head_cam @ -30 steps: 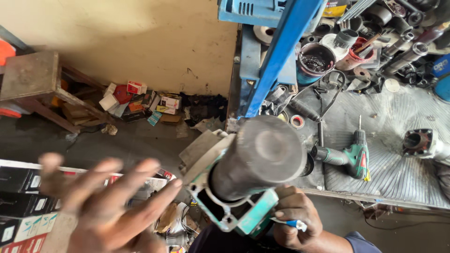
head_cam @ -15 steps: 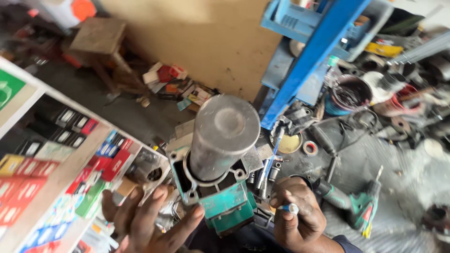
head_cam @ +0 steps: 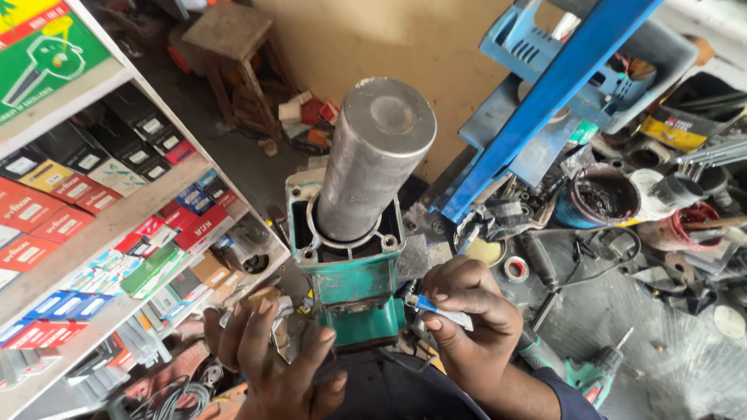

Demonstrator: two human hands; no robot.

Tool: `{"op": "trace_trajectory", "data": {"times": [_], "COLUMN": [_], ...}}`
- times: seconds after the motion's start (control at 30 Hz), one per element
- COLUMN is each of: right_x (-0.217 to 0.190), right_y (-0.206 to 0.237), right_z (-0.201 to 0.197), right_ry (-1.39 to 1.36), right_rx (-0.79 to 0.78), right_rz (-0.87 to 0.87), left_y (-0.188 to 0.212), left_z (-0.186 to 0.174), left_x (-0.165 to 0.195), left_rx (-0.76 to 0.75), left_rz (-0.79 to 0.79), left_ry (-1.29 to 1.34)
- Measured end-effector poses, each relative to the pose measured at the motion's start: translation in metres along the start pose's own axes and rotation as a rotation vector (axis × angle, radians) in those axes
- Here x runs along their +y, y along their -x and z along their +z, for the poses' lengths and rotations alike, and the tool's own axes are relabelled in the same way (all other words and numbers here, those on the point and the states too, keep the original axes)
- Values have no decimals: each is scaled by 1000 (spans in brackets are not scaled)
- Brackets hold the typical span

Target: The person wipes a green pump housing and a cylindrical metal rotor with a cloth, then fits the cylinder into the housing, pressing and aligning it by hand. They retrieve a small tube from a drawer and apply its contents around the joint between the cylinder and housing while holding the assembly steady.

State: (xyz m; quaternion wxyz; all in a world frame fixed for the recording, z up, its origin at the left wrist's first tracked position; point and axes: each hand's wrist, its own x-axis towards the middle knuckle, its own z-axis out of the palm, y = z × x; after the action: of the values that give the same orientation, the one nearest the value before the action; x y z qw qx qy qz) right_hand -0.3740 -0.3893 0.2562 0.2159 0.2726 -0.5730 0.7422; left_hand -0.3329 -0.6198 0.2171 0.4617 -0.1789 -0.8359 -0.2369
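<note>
Centrally, the right hand [head_cam: 467,319] is pinching a small blue-and-white tube [head_cam: 442,309] beside the green metal housing with grey cylinder [head_cam: 354,233]; the left hand [head_cam: 280,365], fingers spread and holding nothing, is hovering just beside it.

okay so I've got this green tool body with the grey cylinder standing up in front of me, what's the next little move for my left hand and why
Probably bring the left hand onto the green housing to steady it. That hand is open and off it, fingers spread, while the right hand is busy pinching a small blue-tipped tool, and the tall grey cylinder looks top-heavy.

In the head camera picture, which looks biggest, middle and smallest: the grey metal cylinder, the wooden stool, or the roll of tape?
1. Grey metal cylinder, though it is closest to the camera.
2. Wooden stool, farther away, so maybe truly bigger.
3. Roll of tape, plainly smallest.
</note>
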Motion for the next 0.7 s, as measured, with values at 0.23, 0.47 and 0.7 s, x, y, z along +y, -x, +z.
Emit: {"op": "trace_trajectory", "data": {"times": [0.23,0.47,0.7], "right_x": [-8,-25,-14], "right_y": [-30,-58,-38], "right_z": [22,38,75], "right_ry": [344,825,753], "right_rx": [-3,-161,66], "right_rz": [-188,-381,-306], "left_y": [-11,-38,-87], "left_z": [3,12,-23], "left_x": [-8,-31,-77], "left_rx": [-32,239,-46], "left_rz": [-8,-34,201], "left_ry": [91,186,376]}}
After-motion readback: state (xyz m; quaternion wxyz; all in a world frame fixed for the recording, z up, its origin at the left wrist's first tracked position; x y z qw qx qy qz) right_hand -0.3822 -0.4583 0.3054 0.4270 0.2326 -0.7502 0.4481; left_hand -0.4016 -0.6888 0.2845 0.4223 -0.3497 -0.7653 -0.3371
